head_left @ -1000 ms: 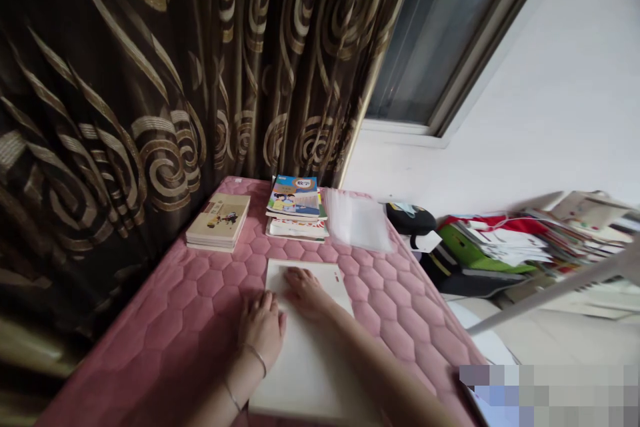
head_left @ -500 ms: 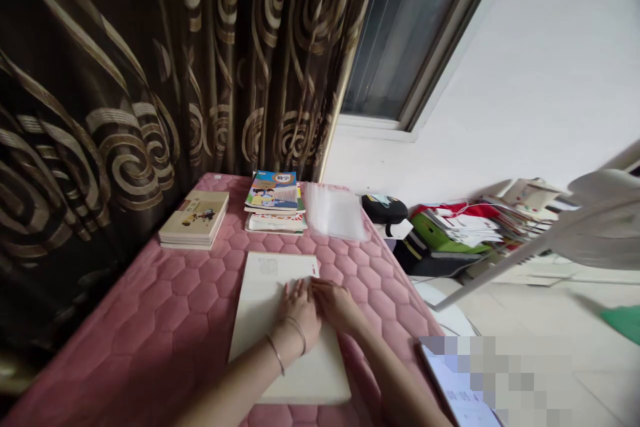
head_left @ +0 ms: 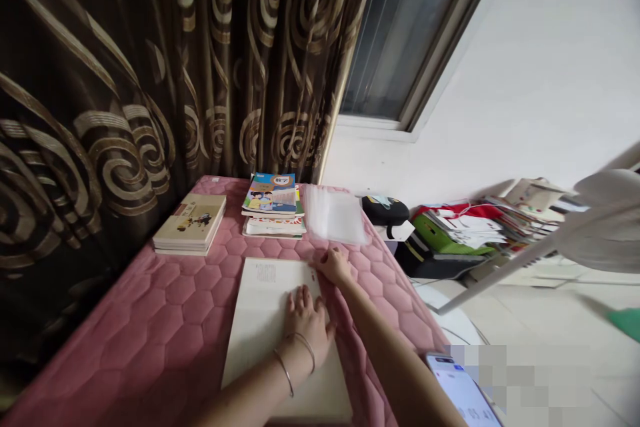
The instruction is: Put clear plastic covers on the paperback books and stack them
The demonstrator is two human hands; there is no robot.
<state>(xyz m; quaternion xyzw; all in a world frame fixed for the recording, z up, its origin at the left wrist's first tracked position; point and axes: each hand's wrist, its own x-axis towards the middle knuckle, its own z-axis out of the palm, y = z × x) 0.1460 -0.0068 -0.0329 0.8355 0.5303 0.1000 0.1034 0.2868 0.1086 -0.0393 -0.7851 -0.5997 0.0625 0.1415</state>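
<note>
A cream-coloured book [head_left: 260, 313] lies flat on the pink quilted table cover [head_left: 165, 320], a small block of red print near its far left corner. My left hand [head_left: 306, 321], with two thin bangles on the wrist, rests flat on the book's right half, fingers spread. My right hand [head_left: 334, 264] reaches further out and touches the book's far right corner, fingers curled at the edge. Beyond lie a stack of clear plastic sleeves [head_left: 334, 215] and a pile of colourful textbooks [head_left: 273, 203].
A tan book stack [head_left: 191, 222] lies at the far left by the dark swirl-patterned curtain [head_left: 150, 80]. A phone [head_left: 463, 390] lies at the near right. Past the table's right edge are a black object [head_left: 385, 208], heaped papers [head_left: 465, 230] and a white fan [head_left: 595, 227].
The view swung left and steadied. My left hand moved from the book's left edge onto its right half. My right hand slid forward to the far right corner.
</note>
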